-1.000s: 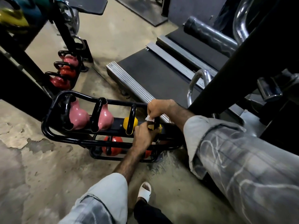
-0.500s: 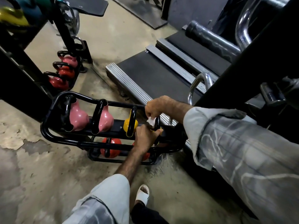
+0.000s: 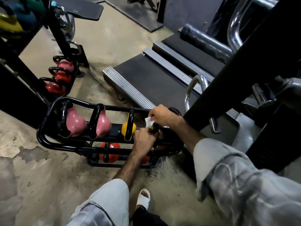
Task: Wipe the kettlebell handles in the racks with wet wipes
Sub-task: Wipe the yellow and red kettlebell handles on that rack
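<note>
Near rack [image 3: 48, 141]: two pink kettlebells [image 3: 75, 123], two yellow kettlebells [image 3: 125, 127] on the upper tier, two red kettlebells [image 3: 110, 146] below; far rack [image 3: 71, 82], upper left of frame: three reddish kettlebells [image 3: 56, 88]; two hands [image 3: 144, 140]; one white wipe [image 3: 149, 122]; one white sandal [image 3: 143, 199].

Both forearms reach down over the rack [image 3: 48, 141], the left hand [image 3: 143, 139] curled gripping, the right hand [image 3: 160, 114] pinching just above it.

The near rack [image 3: 48, 142] sits on the floor [image 3: 32, 185] (treadmill [image 3: 146, 82] behind it, right).
</note>
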A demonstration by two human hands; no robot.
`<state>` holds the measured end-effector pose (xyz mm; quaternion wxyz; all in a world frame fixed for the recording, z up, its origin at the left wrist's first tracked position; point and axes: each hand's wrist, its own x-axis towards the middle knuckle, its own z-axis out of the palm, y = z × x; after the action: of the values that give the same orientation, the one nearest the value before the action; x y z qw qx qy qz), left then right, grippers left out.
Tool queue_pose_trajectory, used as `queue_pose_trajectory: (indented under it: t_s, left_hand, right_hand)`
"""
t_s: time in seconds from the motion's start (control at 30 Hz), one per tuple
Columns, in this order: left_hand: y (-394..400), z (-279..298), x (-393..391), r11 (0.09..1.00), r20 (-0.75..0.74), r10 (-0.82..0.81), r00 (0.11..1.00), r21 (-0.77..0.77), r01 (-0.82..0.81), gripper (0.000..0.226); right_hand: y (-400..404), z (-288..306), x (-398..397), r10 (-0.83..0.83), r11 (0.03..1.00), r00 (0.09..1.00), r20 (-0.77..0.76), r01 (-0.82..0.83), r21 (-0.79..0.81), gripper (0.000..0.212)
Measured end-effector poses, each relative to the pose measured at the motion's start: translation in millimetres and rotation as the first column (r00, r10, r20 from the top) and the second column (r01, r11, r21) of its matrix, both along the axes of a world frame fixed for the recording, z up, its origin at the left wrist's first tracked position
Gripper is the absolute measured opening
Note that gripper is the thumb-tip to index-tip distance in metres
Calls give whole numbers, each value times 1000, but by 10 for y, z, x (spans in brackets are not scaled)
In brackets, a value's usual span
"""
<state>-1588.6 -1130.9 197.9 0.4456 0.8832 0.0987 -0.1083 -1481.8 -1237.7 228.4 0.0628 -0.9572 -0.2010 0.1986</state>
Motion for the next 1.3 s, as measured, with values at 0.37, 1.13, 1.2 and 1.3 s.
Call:
queue_pose_trajectory:
  t_s: [0.37,1.13,1.2,1.3]
  left_hand:
    - [29,-1,14,999,50,-22,999,-30,23,28]
    - [27,64,99,991,34,-102,994,92,99,33]
    - [44,56,110,991,28,-102,994,86,99,33]
    - [14,59,93,990,25,-108,994,89,105,33]
  right_hand:
    - [-51,-549,-434,-658,-16,436,-614,807,591,20]
    - [69,-433,-490,-181,-371,149,-972,905,208,29]
    - [20,-448,-529,-163,-367,138,-977,911,190,29]
    - [-87,-533,-649,-213,-348,169,-962,907,236,29]
